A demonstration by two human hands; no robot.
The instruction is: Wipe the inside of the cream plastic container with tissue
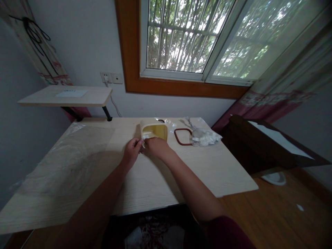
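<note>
A cream plastic container [162, 130] with a yellowish inside stands near the back of the pale table, its opening showing. My left hand [132, 150] is at its near left corner, thumb and fingers closed in a pinch. Right beside it, my right hand [157, 147] is also closed, fingers curled in front of the container and covering part of it. The two sets of fingertips meet around a small whitish bit at that corner. Whether this is a separate piece or the container's rim, I cannot make out.
To the right lie a brown rounded-square ring [184, 144] and a clear plastic bag [206, 137] with whitish contents. Thin clear plastic sheeting [75, 155] covers the table's left part. A raised shelf [95, 97] stands at the back left; a dark cabinet [243, 145] adjoins the right.
</note>
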